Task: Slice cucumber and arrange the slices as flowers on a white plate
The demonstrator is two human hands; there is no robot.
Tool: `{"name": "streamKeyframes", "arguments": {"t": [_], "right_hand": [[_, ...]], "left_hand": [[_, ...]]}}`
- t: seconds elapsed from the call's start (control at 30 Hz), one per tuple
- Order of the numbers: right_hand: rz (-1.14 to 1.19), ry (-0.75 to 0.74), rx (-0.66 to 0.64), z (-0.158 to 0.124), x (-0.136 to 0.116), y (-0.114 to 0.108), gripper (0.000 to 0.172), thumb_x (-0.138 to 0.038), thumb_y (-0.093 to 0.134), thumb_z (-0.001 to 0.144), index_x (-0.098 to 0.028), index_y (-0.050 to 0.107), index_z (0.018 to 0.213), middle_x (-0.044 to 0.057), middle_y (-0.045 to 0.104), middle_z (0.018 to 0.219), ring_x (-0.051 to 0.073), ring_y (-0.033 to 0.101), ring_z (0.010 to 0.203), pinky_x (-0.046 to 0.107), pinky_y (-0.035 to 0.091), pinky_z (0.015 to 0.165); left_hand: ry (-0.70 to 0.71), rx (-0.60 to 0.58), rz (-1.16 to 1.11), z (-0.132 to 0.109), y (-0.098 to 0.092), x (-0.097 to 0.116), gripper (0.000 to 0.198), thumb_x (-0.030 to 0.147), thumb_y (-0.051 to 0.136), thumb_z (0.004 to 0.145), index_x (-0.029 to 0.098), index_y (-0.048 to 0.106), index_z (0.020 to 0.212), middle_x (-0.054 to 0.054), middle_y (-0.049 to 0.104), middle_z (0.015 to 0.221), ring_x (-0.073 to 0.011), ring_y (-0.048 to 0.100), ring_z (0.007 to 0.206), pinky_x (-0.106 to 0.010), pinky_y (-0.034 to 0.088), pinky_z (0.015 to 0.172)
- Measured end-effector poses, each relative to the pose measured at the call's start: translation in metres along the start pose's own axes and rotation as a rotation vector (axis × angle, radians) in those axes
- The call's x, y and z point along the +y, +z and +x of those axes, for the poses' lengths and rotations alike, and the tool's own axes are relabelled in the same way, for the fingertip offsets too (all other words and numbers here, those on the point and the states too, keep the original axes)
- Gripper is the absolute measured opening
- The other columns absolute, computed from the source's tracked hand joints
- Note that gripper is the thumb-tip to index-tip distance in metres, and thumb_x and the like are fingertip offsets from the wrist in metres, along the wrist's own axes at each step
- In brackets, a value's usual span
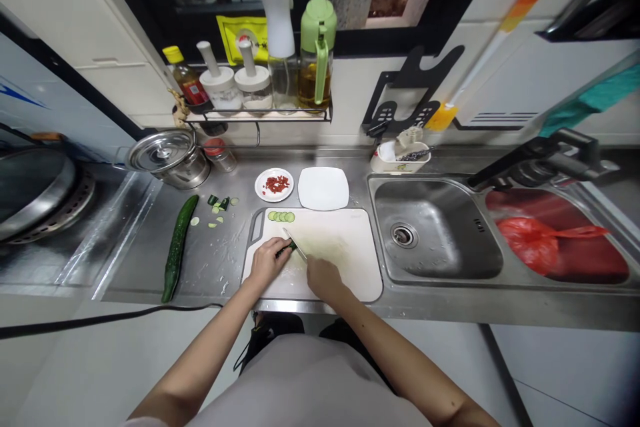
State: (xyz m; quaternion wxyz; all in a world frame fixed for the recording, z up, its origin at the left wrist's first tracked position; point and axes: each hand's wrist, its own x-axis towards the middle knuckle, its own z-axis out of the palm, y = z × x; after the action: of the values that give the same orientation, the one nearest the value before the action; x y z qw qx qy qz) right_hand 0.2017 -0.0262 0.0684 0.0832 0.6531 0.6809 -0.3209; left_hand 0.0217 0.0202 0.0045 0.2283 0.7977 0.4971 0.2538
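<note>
Head view: slicing on the cutting board (350, 260).
Left hand (267, 261) pins the cucumber stub (289, 249) mid-board, steadying it; right hand (324, 276) keeps a clenched grip on the knife (296, 244); slices (281, 216) line the board's far edge.

Brushed stainless-steel tabletop (220, 260), its sheen dulled by water drops, under a matt white plastic cutting board (350, 260). The knife (296, 248) shows a bright, smooth metal blade. The cucumber piece (289, 248) and the whole cucumber (176, 247) have glossy, slightly bumpy skin. The sink (435, 247) is smooth satin steel; the pot (167, 159) is polished steel with a mirror-bright lid. A glossy white plate (323, 188) could be ceramic or plastic; which cannot be told. The red plastic bag (535, 240) is thin, shiny and crumpled. The oil bottle (317, 60) is clear and glass-like under a matt green plastic cap.
</note>
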Motion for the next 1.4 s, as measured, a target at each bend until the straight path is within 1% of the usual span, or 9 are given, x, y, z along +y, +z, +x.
{"name": "streamKeyframes", "arguments": {"t": [0.33,0.53,0.73,0.93,1.13,1.2,1.27,1.33,1.4], "right_hand": [[-0.046,0.002,0.024,0.002,0.008,0.006,0.028,-0.016,0.036,0.094,-0.013,0.056,0.113,0.013,0.069,0.096,0.022,0.067,0.092,0.030,0.046,0.075],[-0.162,0.023,0.141,-0.009,0.022,0.004,0.033,-0.020,0.032,0.098,-0.018,0.056,0.120,0.010,0.070,0.090,0.022,0.066,0.087,0.029,0.043,0.071],[-0.242,0.078,0.281,-0.019,0.039,-0.001,0.037,-0.020,0.034,0.098,-0.024,0.055,0.128,0.010,0.067,0.091,0.021,0.062,0.086,0.030,0.038,0.074],[-0.224,0.086,0.384,-0.021,0.050,0.001,0.044,-0.020,0.047,0.092,-0.019,0.050,0.136,0.012,0.064,0.100,0.023,0.056,0.095,0.033,0.035,0.081],[-0.220,0.092,0.417,-0.023,0.056,0.003,0.046,-0.020,0.048,0.091,-0.020,0.050,0.137,0.011,0.063,0.100,0.023,0.054,0.095,0.033,0.033,0.080],[-0.224,0.095,0.421,-0.023,0.056,0.003,0.045,-0.020,0.048,0.091,-0.020,0.050,0.136,0.010,0.063,0.098,0.022,0.054,0.094,0.033,0.032,0.080],[-0.232,0.091,0.426,-0.025,0.056,0.002,0.044,-0.020,0.048,0.091,-0.020,0.051,0.135,0.010,0.063,0.098,0.022,0.054,0.093,0.033,0.032,0.079],[-0.249,0.072,0.428,-0.027,0.056,0.002,0.044,-0.020,0.050,0.090,-0.020,0.053,0.134,0.010,0.063,0.097,0.022,0.054,0.092,0.033,0.031,0.079],[-0.272,0.039,0.433,-0.030,0.056,0.002,0.045,-0.019,0.051,0.089,-0.020,0.053,0.134,0.010,0.063,0.095,0.023,0.053,0.092,0.033,0.031,0.079]], "left_hand": [[-0.037,-0.042,0.036,0.000,-0.004,0.005,0.025,0.031,0.055,0.090,0.026,0.068,0.110,-0.004,0.070,0.103,-0.0168,0.065,0.095,-0.029,0.051,0.085],[-0.090,-0.031,0.066,-0.002,-0.006,0.012,0.026,0.031,0.055,0.089,0.026,0.065,0.113,-0.004,0.069,0.109,-0.0184,0.064,0.100,-0.031,0.050,0.088],[-0.098,-0.010,0.080,-0.008,-0.005,0.011,0.029,0.033,0.056,0.089,0.026,0.063,0.115,-0.005,0.069,0.110,-0.0199,0.063,0.103,-0.032,0.050,0.089],[-0.103,0.016,0.090,-0.014,-0.002,0.009,0.029,0.036,0.057,0.088,0.025,0.063,0.114,-0.005,0.068,0.111,-0.0209,0.062,0.104,-0.033,0.050,0.090],[-0.100,0.026,0.078,-0.020,-0.002,0.012,0.030,0.036,0.059,0.087,0.027,0.062,0.115,-0.005,0.068,0.111,-0.0217,0.062,0.105,-0.035,0.049,0.092],[-0.107,0.050,0.059,-0.020,-0.003,0.015,0.032,0.037,0.059,0.087,0.027,0.061,0.118,-0.005,0.067,0.113,-0.0221,0.061,0.106,-0.036,0.049,0.093],[-0.130,0.107,0.040,-0.019,-0.006,0.019,0.035,0.038,0.058,0.088,0.025,0.059,0.120,-0.006,0.067,0.116,-0.0229,0.060,0.109,-0.037,0.048,0.094],[-0.152,0.170,0.022,-0.013,-0.011,0.024,0.036,0.039,0.055,0.090,0.024,0.058,0.122,-0.008,0.066,0.118,-0.0233,0.059,0.111,-0.038,0.047,0.096],[-0.140,0.180,0.010,-0.005,-0.015,0.031,0.036,0.039,0.054,0.091,0.023,0.059,0.123,-0.008,0.065,0.119,-0.0232,0.058,0.112,-0.038,0.045,0.097]]}}
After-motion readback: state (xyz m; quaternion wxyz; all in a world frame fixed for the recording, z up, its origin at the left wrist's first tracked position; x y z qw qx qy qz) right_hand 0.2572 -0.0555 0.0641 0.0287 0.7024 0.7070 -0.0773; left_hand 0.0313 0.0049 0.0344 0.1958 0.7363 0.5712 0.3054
